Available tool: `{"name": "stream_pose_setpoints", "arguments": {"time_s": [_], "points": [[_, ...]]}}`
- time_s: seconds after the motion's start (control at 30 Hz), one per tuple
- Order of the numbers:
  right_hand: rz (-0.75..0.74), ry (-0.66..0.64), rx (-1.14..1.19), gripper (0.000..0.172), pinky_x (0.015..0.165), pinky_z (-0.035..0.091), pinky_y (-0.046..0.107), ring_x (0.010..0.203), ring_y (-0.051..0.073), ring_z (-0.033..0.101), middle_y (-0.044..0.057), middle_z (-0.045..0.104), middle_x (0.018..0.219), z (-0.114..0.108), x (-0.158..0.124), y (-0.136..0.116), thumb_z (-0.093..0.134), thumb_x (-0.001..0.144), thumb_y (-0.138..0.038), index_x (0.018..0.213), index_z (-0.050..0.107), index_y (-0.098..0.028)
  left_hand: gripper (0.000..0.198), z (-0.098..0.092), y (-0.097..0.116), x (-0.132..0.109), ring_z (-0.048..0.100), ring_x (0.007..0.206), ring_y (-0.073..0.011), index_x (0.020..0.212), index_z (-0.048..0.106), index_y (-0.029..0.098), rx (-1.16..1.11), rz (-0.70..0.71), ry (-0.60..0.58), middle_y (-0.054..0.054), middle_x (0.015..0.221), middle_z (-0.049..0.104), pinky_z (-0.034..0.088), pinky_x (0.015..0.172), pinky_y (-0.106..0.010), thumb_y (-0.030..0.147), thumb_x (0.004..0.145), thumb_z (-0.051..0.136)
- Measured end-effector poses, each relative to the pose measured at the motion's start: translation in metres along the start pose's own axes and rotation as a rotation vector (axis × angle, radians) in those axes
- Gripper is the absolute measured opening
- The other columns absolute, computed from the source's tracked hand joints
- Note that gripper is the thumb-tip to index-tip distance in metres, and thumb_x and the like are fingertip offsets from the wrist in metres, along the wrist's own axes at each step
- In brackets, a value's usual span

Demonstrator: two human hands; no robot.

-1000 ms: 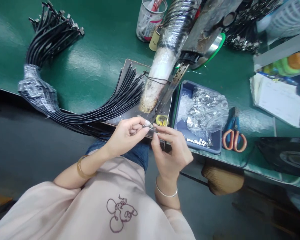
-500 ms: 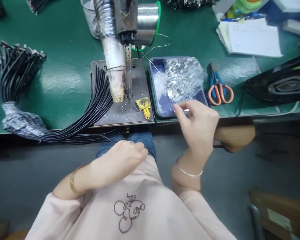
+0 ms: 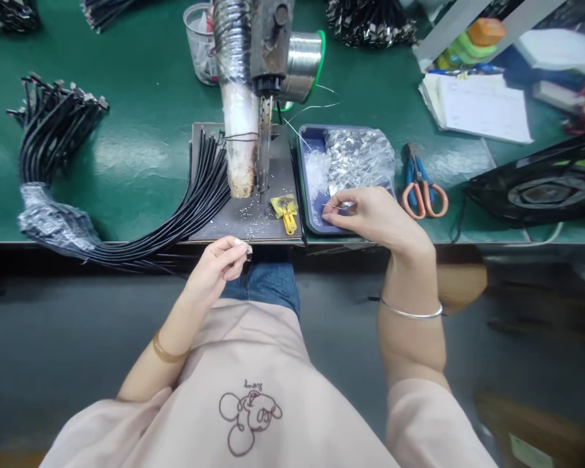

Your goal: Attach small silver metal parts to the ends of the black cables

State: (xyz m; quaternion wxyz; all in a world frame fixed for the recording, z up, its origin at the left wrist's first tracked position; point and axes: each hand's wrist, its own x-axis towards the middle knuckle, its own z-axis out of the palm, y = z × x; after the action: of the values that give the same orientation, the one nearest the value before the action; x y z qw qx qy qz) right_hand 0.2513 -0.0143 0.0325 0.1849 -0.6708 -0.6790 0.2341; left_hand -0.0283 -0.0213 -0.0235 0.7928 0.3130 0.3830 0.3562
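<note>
My left hand (image 3: 219, 263) is closed in a pinch just off the table's front edge, below the dark work plate (image 3: 214, 227). At its fingertips shows a small metallic piece (image 3: 249, 249), too small to name surely. My right hand (image 3: 370, 214) reaches over the front of the blue tray (image 3: 314, 224), thumb and forefinger pinched together. A thin pale sliver shows by those fingers; whether it is gripped I cannot tell. In the tray lie a clear bag of small shiny metal parts (image 3: 361, 159) and loose clear bits (image 3: 316, 172).
A soldering machine (image 3: 266, 130) with a solder spool (image 3: 302, 62) and fume hose (image 3: 238, 117) stands over the plate. A black cable bundle (image 3: 166, 227) lies left; a yellow piece (image 3: 288, 214) sits on the plate. Pliers (image 3: 422, 188), papers (image 3: 487, 107) and a black fan-like device (image 3: 550, 175) are right.
My left hand has risen from near my lap to the table edge, showing the metallic piece at its fingertips. My right hand has shifted slightly left over the tray. The camera view has shifted.
</note>
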Motion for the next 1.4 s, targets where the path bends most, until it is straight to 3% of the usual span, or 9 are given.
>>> {"name": "stream_pose_setpoints", "arguments": {"time_s": [0.13, 0.2, 0.3, 0.37, 0.47, 0.6, 0.77, 1.07, 1.4], "points": [[0.066, 0.383, 0.045, 0.008, 0.050, 0.028, 0.026, 0.043, 0.008, 0.037, -0.007, 0.052, 0.050, 0.006, -0.019, -0.010, 0.071, 0.075, -0.022, 0.069, 0.065, -0.021, 0.034, 0.005, 0.003, 0.001, 0.029, 0.039, -0.0015, 0.068, 0.065, 0.015, 0.017, 0.039, -0.038, 0.008, 0.046, 0.043, 0.016, 0.041, -0.016, 0.039, 0.062, 0.088], [0.076, 0.633, 0.170, 0.012, 0.044, 0.024, 0.026, 0.042, 0.008, 0.037, -0.002, 0.063, 0.063, 0.013, -0.031, -0.020, 0.074, 0.077, -0.029, 0.072, 0.065, -0.022, 0.032, 0.010, 0.002, 0.003, 0.030, 0.039, -0.0022, 0.070, 0.068, 0.013, 0.053, 0.075, -0.033, 0.006, 0.048, 0.046, 0.016, 0.040, -0.018, 0.041, 0.068, 0.083], [0.009, 0.778, 0.370, 0.012, 0.041, 0.027, 0.026, 0.048, 0.011, 0.048, 0.001, 0.068, 0.070, 0.029, -0.047, -0.036, 0.077, 0.078, -0.031, 0.075, 0.068, -0.024, 0.030, 0.017, 0.001, 0.004, 0.033, 0.041, -0.0035, 0.063, 0.064, 0.014, 0.153, 0.194, 0.037, 0.004, 0.049, 0.049, 0.020, 0.041, -0.019, 0.038, 0.072, 0.078], [-0.050, 0.691, 0.481, 0.008, 0.042, 0.034, 0.024, 0.055, 0.013, 0.057, 0.001, 0.069, 0.073, 0.044, -0.053, -0.046, 0.077, 0.077, -0.027, 0.076, 0.070, -0.024, 0.027, 0.022, 0.001, 0.004, 0.038, 0.045, -0.0050, 0.060, 0.060, 0.015, 0.244, 0.305, 0.098, 0.004, 0.051, 0.050, 0.030, 0.044, -0.019, 0.032, 0.072, 0.076], [-0.071, 0.529, 0.537, 0.004, 0.046, 0.040, 0.023, 0.059, 0.012, 0.060, 0.001, 0.071, 0.076, 0.070, -0.054, -0.057, 0.075, 0.080, -0.025, 0.077, 0.074, -0.023, 0.018, 0.030, 0.000, 0.001, 0.046, 0.053, -0.0073, 0.063, 0.059, 0.015, 0.383, 0.461, 0.168, 0.002, 0.058, 0.054, 0.040, 0.051, -0.019, 0.024, 0.074, 0.070], [-0.054, 0.501, 0.549, 0.017, 0.057, 0.050, 0.025, 0.064, 0.013, 0.065, 0.001, 0.072, 0.077, 0.095, -0.046, -0.064, 0.063, 0.092, -0.030, 0.081, 0.073, -0.022, 0.017, 0.035, -0.001, -0.002, 0.038, 0.049, -0.0050, 0.063, 0.058, 0.015, 0.592, 0.674, 0.223, 0.004, 0.059, 0.048, 0.032, 0.045, -0.018, 0.015, 0.078, 0.064], [-0.083, 0.402, 0.556, 0.023, 0.065, 0.052, 0.026, 0.068, 0.013, 0.065, 0.000, 0.070, 0.076, 0.100, -0.041, -0.065, 0.057, 0.097, -0.031, 0.078, 0.066, -0.021, 0.019, 0.034, -0.004, -0.002, 0.035, 0.048, -0.0045, 0.064, 0.057, 0.015, 0.760, 0.856, 0.238, 0.006, 0.059, 0.045, 0.030, 0.046, -0.018, 0.008, 0.081, 0.062], [-0.083, 0.377, 0.538, 0.024, 0.060, 0.047, 0.026, 0.065, 0.014, 0.062, 0.000, 0.067, 0.072, 0.094, -0.041, -0.067, 0.057, 0.096, -0.031, 0.075, 0.063, -0.021, 0.022, 0.034, -0.004, -0.003, 0.036, 0.050, -0.0073, 0.061, 0.056, 0.017, 0.817, 0.780, 0.229, 0.004, 0.058, 0.048, 0.032, 0.049, -0.021, 0.013, 0.081, 0.061], [-0.087, 0.348, 0.556, 0.024, 0.061, 0.047, 0.025, 0.064, 0.013, 0.061, -0.001, 0.065, 0.071, 0.093, -0.042, -0.065, 0.057, 0.096, -0.029, 0.074, 0.063, -0.021, 0.018, 0.032, -0.002, -0.004, 0.036, 0.050, -0.0079, 0.065, 0.057, 0.018, 0.798, 0.791, 0.175, 0.005, 0.059, 0.047, 0.030, 0.048, -0.022, 0.010, 0.081, 0.060]]}}
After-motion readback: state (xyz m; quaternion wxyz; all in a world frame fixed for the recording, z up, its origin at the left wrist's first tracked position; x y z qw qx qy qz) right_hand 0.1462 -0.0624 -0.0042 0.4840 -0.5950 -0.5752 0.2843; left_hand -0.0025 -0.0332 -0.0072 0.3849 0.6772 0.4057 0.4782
